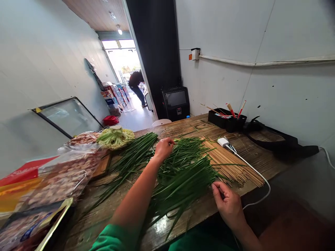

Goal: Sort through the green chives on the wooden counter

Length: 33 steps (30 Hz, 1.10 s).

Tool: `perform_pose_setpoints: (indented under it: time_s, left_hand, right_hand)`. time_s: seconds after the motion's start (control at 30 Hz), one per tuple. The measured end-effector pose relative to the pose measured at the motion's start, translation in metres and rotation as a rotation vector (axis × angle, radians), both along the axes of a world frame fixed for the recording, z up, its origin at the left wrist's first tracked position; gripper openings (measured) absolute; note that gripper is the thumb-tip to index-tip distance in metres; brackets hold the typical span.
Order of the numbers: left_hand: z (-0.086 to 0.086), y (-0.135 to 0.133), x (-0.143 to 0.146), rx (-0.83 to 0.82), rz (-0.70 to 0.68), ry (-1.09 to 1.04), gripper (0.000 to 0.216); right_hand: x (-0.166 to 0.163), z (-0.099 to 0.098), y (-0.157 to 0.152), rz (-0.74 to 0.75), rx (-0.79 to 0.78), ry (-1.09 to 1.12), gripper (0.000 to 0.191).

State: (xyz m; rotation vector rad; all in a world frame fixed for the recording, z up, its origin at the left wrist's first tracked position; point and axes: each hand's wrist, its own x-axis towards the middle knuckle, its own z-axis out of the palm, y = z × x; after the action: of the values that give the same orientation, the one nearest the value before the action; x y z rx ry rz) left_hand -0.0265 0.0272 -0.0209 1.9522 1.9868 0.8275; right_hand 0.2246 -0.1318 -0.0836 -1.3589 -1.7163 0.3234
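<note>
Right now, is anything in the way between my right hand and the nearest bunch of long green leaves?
Nothing visible: your right hand is right by the end of that bunch. The thin sticks lie beyond your hand and the white cable runs to its right; neither comes between.

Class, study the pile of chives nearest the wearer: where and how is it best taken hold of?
Probably by the right end of the pile of chives, coming from the right: there the stalks gather closely, while to the left the blades fan out and some stray loose over the wooden table. The right hand is right beside that gathered end.
</note>
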Motion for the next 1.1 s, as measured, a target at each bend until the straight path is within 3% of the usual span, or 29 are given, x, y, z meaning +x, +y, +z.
perform_pose_setpoints:
  time_s: [0.07,0.13,0.2,0.27,0.33,0.53,0.67,0.8,0.87,1.0,1.1]
  left_hand:
    - [0.000,0.000,-0.001,0.062,0.083,0.058,0.026]
    - [0.000,0.000,0.000,0.149,0.052,0.069,0.025]
    - [-0.001,0.000,0.003,0.184,-0.115,0.034,0.022]
    - [-0.006,-0.001,0.010,0.128,-0.313,0.015,0.020]
    - [-0.012,-0.003,0.020,0.059,-0.421,0.058,0.017]
    - [-0.027,-0.009,0.039,0.063,-0.379,0.192,0.016]
    - [-0.021,-0.008,0.040,0.025,-0.327,-0.117,0.015]
    - [-0.012,-0.008,0.040,-0.225,-0.412,-0.690,0.018]
    - [-0.010,-0.010,0.040,-0.308,-0.447,-0.863,0.026]
    - [-0.008,-0.012,0.038,-0.380,-0.440,-1.032,0.032]
    - [-0.007,-0.012,0.038,-0.390,-0.458,-0.993,0.034]
  right_hand:
    - [0.001,-0.002,0.000,-0.003,-0.014,-0.001,0.031]
    - [0.001,-0.004,0.001,-0.007,-0.025,0.002,0.032]
    - [0.001,-0.005,0.001,-0.010,-0.036,0.004,0.033]
    - [0.001,-0.004,0.001,-0.012,-0.045,0.006,0.034]
    - [0.000,-0.002,0.001,-0.013,-0.053,0.010,0.035]
    - [-0.001,0.001,0.001,-0.010,-0.047,0.021,0.035]
    - [-0.001,0.001,0.001,-0.010,-0.039,0.027,0.033]
    - [-0.001,0.001,0.001,-0.006,-0.047,0.017,0.034]
    - [-0.001,0.000,0.001,-0.001,-0.044,0.017,0.034]
    - [-0.001,-0.001,0.001,-0.002,-0.038,0.024,0.034]
    - [-0.001,-0.002,0.002,0.002,-0.033,0.037,0.032]
